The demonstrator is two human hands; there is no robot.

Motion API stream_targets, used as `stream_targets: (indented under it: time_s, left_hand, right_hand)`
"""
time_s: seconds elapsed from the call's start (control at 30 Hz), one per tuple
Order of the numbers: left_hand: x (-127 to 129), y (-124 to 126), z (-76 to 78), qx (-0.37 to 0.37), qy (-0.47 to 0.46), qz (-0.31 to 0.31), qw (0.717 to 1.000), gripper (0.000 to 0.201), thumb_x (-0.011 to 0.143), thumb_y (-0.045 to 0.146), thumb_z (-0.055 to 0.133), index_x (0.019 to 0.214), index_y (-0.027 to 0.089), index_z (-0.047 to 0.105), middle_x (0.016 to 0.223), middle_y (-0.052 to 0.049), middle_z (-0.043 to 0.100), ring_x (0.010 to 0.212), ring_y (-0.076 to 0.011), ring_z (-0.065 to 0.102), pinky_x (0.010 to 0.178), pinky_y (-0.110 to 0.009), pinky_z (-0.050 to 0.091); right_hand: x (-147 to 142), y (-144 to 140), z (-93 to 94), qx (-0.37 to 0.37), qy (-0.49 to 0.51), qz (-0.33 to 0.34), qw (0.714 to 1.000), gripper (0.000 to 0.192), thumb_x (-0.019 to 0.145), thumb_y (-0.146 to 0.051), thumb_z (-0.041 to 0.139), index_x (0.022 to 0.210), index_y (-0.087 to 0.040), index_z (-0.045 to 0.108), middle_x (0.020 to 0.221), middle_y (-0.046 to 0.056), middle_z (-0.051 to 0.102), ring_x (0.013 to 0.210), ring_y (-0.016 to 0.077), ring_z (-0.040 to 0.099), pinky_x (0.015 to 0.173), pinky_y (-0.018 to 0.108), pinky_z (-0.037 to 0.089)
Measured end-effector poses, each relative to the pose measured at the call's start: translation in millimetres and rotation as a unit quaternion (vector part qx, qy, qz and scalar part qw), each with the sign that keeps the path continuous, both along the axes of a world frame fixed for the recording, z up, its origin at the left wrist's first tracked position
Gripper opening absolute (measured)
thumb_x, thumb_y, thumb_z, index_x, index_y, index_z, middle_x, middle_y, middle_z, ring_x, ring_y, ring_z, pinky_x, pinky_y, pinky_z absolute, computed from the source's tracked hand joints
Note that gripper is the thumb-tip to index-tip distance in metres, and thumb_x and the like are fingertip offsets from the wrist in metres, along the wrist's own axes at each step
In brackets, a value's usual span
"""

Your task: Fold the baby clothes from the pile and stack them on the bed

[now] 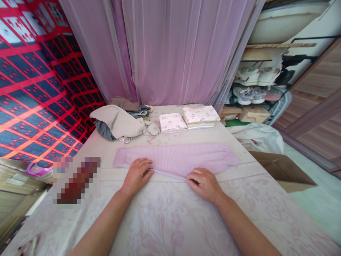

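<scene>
both hands rest on the near edge of a lilac garment (177,160) spread crosswise on the desk (165,213), which is covered with a pale flowered cloth. the left hand (137,175) lies flat, its fingers (145,166) spread and pressing the fabric down rather than gripping it. the right hand (205,183) is curled, its fingers (194,175) seemingly pinching the hem, though how much cloth they have hold of cannot be told. the garment looks already folded lengthwise into a long band, its ends reaching past both hands. to do the fold well, it seems wise to smooth the band outward from the middle, keep the near edge straight, and line up the layers before creasing, since the ribbed knit may stretch or skew if pulled unevenly. further back, on the left, a heap of clothes (119,122) lies unsorted, beige on top and grey beneath. beside it, to the right, sit two folded stacks (186,119) of pale printed cloth, close together. behind hangs a pink curtain (170,49); shoes (249,94) sit on a rack at far right.
</scene>
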State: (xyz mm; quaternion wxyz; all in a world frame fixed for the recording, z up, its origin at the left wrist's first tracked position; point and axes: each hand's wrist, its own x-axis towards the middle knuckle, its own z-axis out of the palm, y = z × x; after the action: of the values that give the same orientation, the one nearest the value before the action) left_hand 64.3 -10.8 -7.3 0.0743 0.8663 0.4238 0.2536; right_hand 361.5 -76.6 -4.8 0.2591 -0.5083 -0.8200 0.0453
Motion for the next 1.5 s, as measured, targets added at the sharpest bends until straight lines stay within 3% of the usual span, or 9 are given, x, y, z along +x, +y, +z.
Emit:
stream_targets:
  time_s: [0.23, 0.47, 0.63, 0.8, 0.9, 1.03, 1.23, 1.4, 1.5]
  left_hand:
    - [-46.1, 11.6, 3.0, 0.018, -0.001, 0.009, 1.0, 0.017, 0.09, 0.033, 0.053, 0.088, 0.021, 0.065, 0.102, -0.006, 0.071, 0.1, -0.0214, 0.063, 0.091, -0.042, 0.048]
    - [-54.4, 3.4, 5.7, -0.001, 0.023, 0.014, 1.0, 0.021, 0.092, 0.032, 0.047, 0.082, 0.021, 0.062, 0.104, -0.006, 0.07, 0.104, -0.0214, 0.062, 0.095, -0.043, 0.045]
    - [-56.1, 2.1, 6.4, -0.001, 0.012, 0.022, 1.0, 0.021, 0.09, 0.038, 0.051, 0.095, 0.021, 0.062, 0.107, -0.008, 0.069, 0.105, -0.0228, 0.061, 0.094, -0.043, 0.047]
    - [-6.0, -14.3, 18.1, 0.007, 0.008, -0.027, 1.0, 0.021, 0.09, 0.031, 0.049, 0.1, 0.023, 0.066, 0.11, -0.007, 0.067, 0.106, -0.0219, 0.059, 0.096, -0.042, 0.045]
    - [44.7, -32.3, 18.1, -0.018, 0.029, -0.101, 0.994, 0.02, 0.089, 0.03, 0.052, 0.1, 0.028, 0.069, 0.127, -0.004, 0.059, 0.121, -0.0246, 0.049, 0.106, -0.047, 0.036]
    - [91.9, -47.3, 10.7, -0.048, 0.062, -0.13, 0.988, 0.029, 0.086, 0.039, 0.056, 0.112, 0.028, 0.066, 0.143, -0.008, 0.044, 0.135, -0.0316, 0.034, 0.111, -0.056, 0.024]
    - [117.1, -56.7, 1.3, -0.056, 0.086, -0.1, 0.99, 0.034, 0.085, 0.043, 0.057, 0.114, 0.027, 0.064, 0.151, -0.009, 0.033, 0.14, -0.0346, 0.024, 0.112, -0.06, 0.02]
    - [129.2, -62.5, -5.6, -0.066, 0.08, -0.078, 0.992, 0.039, 0.084, 0.051, 0.057, 0.113, 0.026, 0.064, 0.154, -0.009, 0.027, 0.141, -0.0366, 0.021, 0.111, -0.063, 0.018]
    - [123.0, -59.5, -6.0, -0.08, 0.078, -0.108, 0.988, 0.036, 0.086, 0.049, 0.054, 0.111, 0.026, 0.065, 0.155, -0.008, 0.024, 0.141, -0.0358, 0.02, 0.111, -0.062, 0.018]
  right_hand:
    - [3.1, 0.5, -1.1, -0.012, 0.004, 0.0, 1.0, 0.026, 0.089, -0.027, 0.05, 0.074, -0.024, 0.07, 0.07, 0.002, 0.066, 0.07, 0.015, 0.059, 0.067, 0.028, 0.043]
    - [4.4, -0.8, 5.5, -0.016, -0.001, 0.031, 0.999, 0.025, 0.088, -0.024, 0.05, 0.073, -0.022, 0.069, 0.068, 0.002, 0.064, 0.067, 0.0155, 0.058, 0.065, 0.028, 0.043]
    - [15.8, 0.1, 9.5, -0.053, 0.119, 0.026, 0.991, 0.022, 0.088, -0.025, 0.048, 0.079, -0.023, 0.069, 0.074, 0.003, 0.067, 0.071, 0.0158, 0.061, 0.067, 0.028, 0.048]
    - [41.7, 9.3, 0.5, 0.057, 0.14, -0.151, 0.977, 0.023, 0.087, -0.028, 0.047, 0.082, -0.022, 0.069, 0.081, 0.006, 0.07, 0.08, 0.0205, 0.063, 0.077, 0.034, 0.049]
    - [55.5, 13.0, -7.6, 0.087, 0.073, -0.207, 0.972, 0.021, 0.085, -0.026, 0.049, 0.083, -0.023, 0.07, 0.086, 0.005, 0.071, 0.087, 0.022, 0.062, 0.085, 0.038, 0.045]
    - [73.3, 13.6, -15.1, 0.108, 0.026, -0.275, 0.955, 0.018, 0.083, -0.026, 0.053, 0.085, -0.025, 0.071, 0.099, 0.005, 0.07, 0.109, 0.0261, 0.055, 0.1, 0.046, 0.033]
    - [106.1, 15.7, -26.2, 0.066, 0.047, -0.428, 0.9, 0.034, 0.083, -0.036, 0.049, 0.106, -0.02, 0.068, 0.121, 0.013, 0.059, 0.114, 0.0304, 0.05, 0.093, 0.048, 0.038]
    - [116.9, 17.9, -32.5, 0.033, 0.055, -0.426, 0.902, 0.038, 0.086, -0.041, 0.043, 0.107, -0.022, 0.067, 0.117, 0.012, 0.06, 0.104, 0.0252, 0.055, 0.089, 0.041, 0.041]
    - [120.7, 19.7, -34.1, 0.038, 0.067, -0.426, 0.902, 0.034, 0.086, -0.037, 0.043, 0.103, -0.023, 0.069, 0.11, 0.009, 0.063, 0.101, 0.0239, 0.056, 0.087, 0.039, 0.042]
